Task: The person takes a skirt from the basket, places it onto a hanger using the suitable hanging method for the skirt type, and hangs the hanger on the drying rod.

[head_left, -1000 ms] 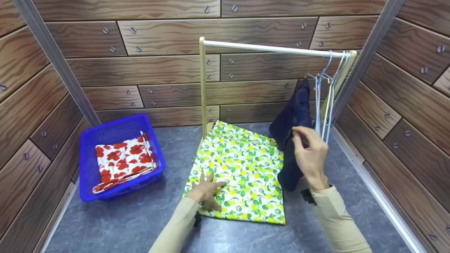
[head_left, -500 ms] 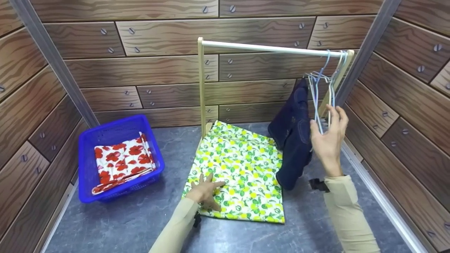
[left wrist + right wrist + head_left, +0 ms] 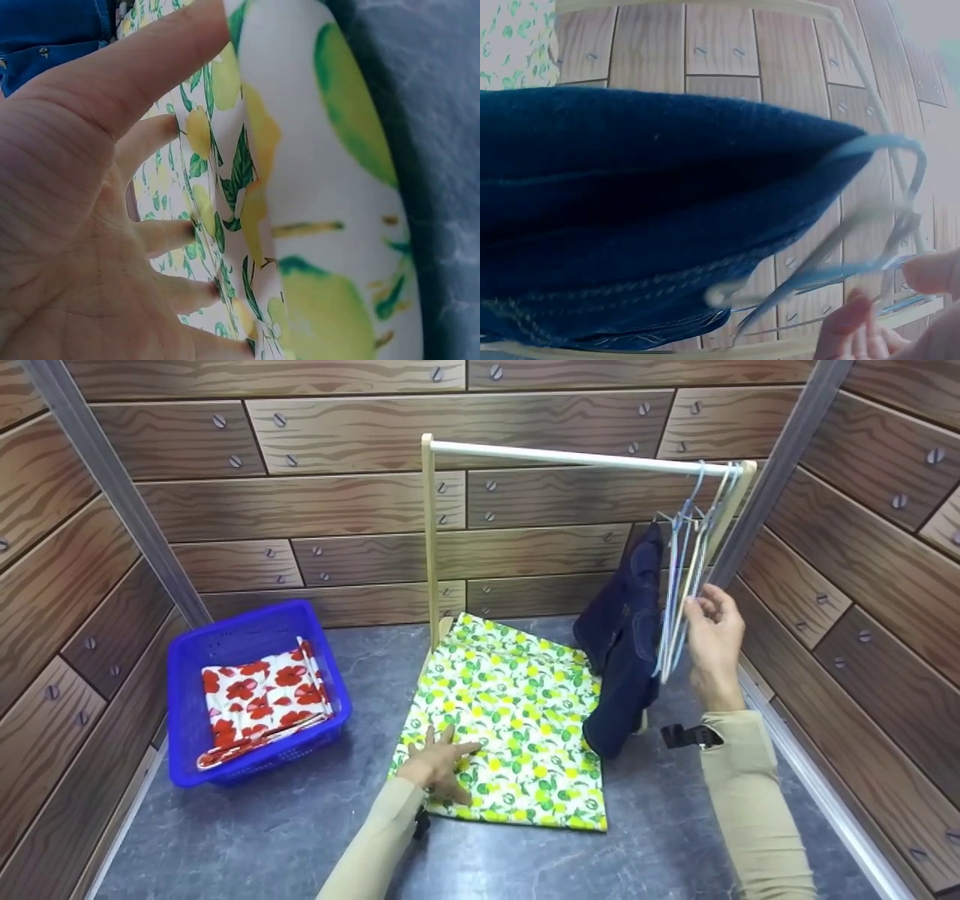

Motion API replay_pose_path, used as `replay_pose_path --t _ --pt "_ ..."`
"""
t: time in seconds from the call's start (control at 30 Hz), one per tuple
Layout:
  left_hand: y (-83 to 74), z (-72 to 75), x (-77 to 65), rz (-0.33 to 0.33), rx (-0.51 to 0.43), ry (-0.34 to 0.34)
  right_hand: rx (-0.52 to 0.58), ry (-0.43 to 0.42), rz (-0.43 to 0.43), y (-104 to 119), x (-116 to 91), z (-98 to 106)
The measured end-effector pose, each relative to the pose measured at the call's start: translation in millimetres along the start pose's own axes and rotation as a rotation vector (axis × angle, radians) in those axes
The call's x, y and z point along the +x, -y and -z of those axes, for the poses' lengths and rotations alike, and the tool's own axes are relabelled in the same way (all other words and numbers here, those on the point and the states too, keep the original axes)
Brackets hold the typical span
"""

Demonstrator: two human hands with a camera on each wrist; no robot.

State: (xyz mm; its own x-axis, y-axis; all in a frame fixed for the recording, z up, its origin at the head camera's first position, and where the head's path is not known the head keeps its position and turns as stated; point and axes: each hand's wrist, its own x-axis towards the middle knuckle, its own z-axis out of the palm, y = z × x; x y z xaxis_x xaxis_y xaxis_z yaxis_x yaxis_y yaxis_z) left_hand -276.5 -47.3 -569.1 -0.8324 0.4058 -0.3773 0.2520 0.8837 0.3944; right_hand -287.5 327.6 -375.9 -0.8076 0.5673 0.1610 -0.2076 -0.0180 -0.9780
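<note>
One spread left hand (image 3: 437, 765) rests on the lemon cloth (image 3: 525, 727), which lies on the desk (image 3: 247, 840); well apart from it, the right hand (image 3: 716, 645) is at the hangers (image 3: 682, 607) on the rail (image 3: 585, 457), though whether it grips one I cannot tell. Those hangers crowd together beside the denim (image 3: 628, 667), so lifting one might snag the others or drag the denim askew. The cloth looks smooth and roughly rectangular, the hangers thin and hook-topped, the denim thick and seamed.
</note>
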Motion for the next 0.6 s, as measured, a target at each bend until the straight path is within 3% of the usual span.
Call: replay_pose_path --t 0.27,0.6 --pt "-0.1 -1.2 -0.8 0.022 -0.036 0.013 0.067 0.02 -0.025 2 4 -7" --pt "-1.5 1.0 -2.6 0.016 -0.05 0.009 0.153 -0.005 0.13 13 3 -11"
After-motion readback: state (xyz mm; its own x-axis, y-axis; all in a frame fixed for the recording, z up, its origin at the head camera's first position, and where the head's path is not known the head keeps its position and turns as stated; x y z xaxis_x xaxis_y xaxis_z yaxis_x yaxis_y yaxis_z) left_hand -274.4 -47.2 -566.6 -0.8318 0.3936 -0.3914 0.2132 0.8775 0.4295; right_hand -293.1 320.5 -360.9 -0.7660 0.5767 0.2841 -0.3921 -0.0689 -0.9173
